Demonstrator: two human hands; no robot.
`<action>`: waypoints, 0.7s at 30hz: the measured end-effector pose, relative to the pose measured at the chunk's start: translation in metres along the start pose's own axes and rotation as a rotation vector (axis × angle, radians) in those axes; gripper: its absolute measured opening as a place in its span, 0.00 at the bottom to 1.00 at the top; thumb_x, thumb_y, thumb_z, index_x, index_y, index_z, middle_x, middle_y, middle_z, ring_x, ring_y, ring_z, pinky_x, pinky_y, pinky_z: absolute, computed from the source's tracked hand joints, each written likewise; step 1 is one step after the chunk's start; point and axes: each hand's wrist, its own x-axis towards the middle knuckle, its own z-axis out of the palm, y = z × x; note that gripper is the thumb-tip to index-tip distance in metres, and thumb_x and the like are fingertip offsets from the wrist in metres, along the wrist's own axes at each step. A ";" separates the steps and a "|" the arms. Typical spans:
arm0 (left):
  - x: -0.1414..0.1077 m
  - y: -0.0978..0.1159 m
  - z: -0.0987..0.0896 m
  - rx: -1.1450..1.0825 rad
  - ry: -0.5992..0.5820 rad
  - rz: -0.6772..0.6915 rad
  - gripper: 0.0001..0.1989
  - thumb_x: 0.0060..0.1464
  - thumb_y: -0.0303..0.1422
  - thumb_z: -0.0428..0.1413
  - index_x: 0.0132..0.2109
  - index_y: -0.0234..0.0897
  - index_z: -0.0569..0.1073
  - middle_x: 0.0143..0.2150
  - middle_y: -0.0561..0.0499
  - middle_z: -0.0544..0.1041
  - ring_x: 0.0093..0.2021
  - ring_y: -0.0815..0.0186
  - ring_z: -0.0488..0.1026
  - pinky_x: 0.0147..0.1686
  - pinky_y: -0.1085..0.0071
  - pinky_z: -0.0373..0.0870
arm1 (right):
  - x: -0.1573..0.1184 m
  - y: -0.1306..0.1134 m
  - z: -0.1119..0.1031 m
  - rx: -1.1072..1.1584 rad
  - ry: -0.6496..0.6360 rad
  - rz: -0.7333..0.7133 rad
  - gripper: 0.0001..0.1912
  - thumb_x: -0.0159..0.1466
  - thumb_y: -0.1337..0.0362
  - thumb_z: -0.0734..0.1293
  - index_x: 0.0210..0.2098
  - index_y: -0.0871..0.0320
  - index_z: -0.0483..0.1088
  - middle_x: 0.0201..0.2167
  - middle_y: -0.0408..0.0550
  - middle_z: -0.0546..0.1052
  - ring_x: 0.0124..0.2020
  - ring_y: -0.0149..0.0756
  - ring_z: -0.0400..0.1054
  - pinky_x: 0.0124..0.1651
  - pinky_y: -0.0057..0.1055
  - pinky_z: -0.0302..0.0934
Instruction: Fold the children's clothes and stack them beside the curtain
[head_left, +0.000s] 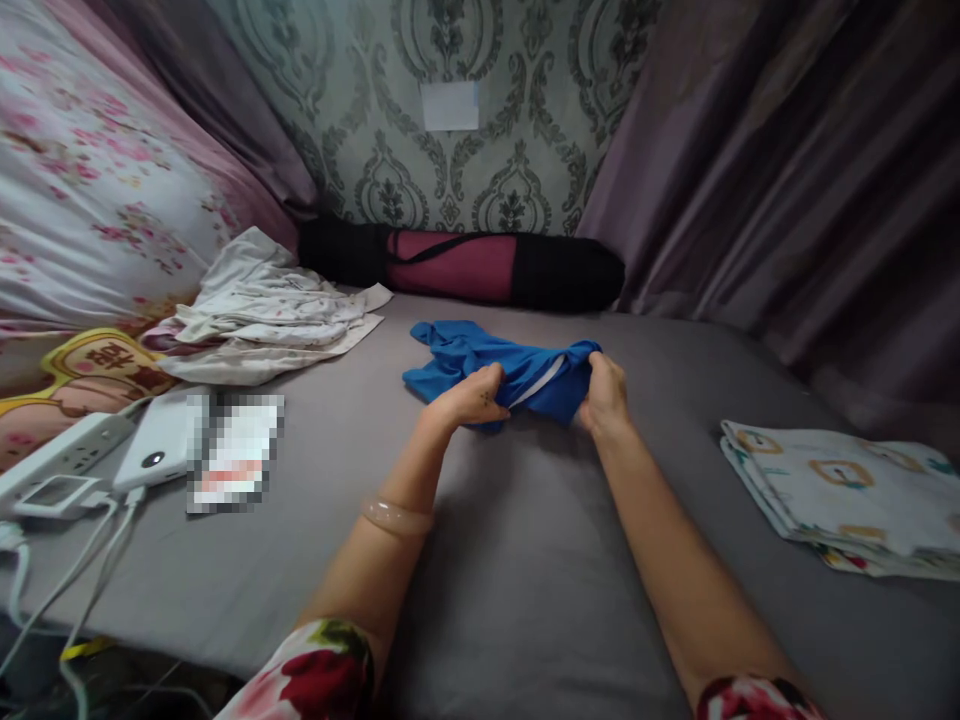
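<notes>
A crumpled blue garment (480,352) with a white stripe lies over the grey sheet, part of it raised between my hands. My left hand (476,396) is closed on its near middle edge, thumb and fingers pinching the cloth. On the garment's right end, my right hand (606,392) grips a bunched corner, with some fingers hidden behind the fabric. The blue cloth's left part rests loosely on the bed, folded over itself. What kind of garment it is cannot be made out.
Folded patterned cloths (847,490) lie at the right. To the left are a pile of pale clothes (262,310), a power strip (67,455), a white power bank (161,440) with cables and a blurred packet (236,450). A black and maroon long bag (457,265) lies along the wall.
</notes>
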 end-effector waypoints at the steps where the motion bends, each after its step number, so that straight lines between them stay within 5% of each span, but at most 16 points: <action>1: 0.001 0.001 0.004 -0.002 -0.037 -0.003 0.26 0.45 0.38 0.63 0.50 0.36 0.65 0.49 0.42 0.72 0.49 0.54 0.71 0.47 0.63 0.68 | 0.002 -0.005 -0.002 0.017 0.029 -0.001 0.06 0.52 0.63 0.62 0.22 0.53 0.59 0.17 0.36 0.59 0.21 0.30 0.56 0.22 0.25 0.54; 5: 0.004 0.007 0.018 0.026 -0.122 -0.003 0.32 0.43 0.45 0.65 0.51 0.37 0.62 0.52 0.41 0.70 0.51 0.52 0.70 0.48 0.61 0.68 | 0.011 -0.024 -0.011 0.082 0.084 -0.058 0.07 0.54 0.62 0.62 0.22 0.53 0.59 0.18 0.36 0.61 0.22 0.30 0.61 0.24 0.25 0.60; 13: 0.005 0.020 0.038 0.126 0.031 -0.032 0.24 0.50 0.34 0.59 0.52 0.36 0.60 0.55 0.37 0.66 0.55 0.52 0.67 0.49 0.60 0.67 | 0.015 -0.053 -0.025 0.296 0.161 -0.096 0.06 0.56 0.70 0.62 0.24 0.55 0.61 0.22 0.36 0.66 0.25 0.27 0.65 0.30 0.23 0.67; 17: 0.008 0.018 0.038 0.022 0.124 0.092 0.16 0.49 0.22 0.49 0.47 0.36 0.64 0.48 0.42 0.71 0.47 0.58 0.70 0.45 0.64 0.67 | 0.009 -0.076 -0.031 0.385 0.213 -0.082 0.08 0.57 0.73 0.60 0.24 0.56 0.63 0.24 0.38 0.68 0.27 0.27 0.67 0.32 0.24 0.67; 21: 0.014 0.018 0.029 -0.245 0.209 0.141 0.12 0.50 0.24 0.47 0.40 0.37 0.70 0.36 0.49 0.74 0.39 0.63 0.70 0.41 0.67 0.67 | 0.009 -0.100 -0.047 0.419 0.357 -0.188 0.11 0.55 0.77 0.58 0.21 0.57 0.60 0.22 0.37 0.65 0.26 0.26 0.65 0.33 0.24 0.66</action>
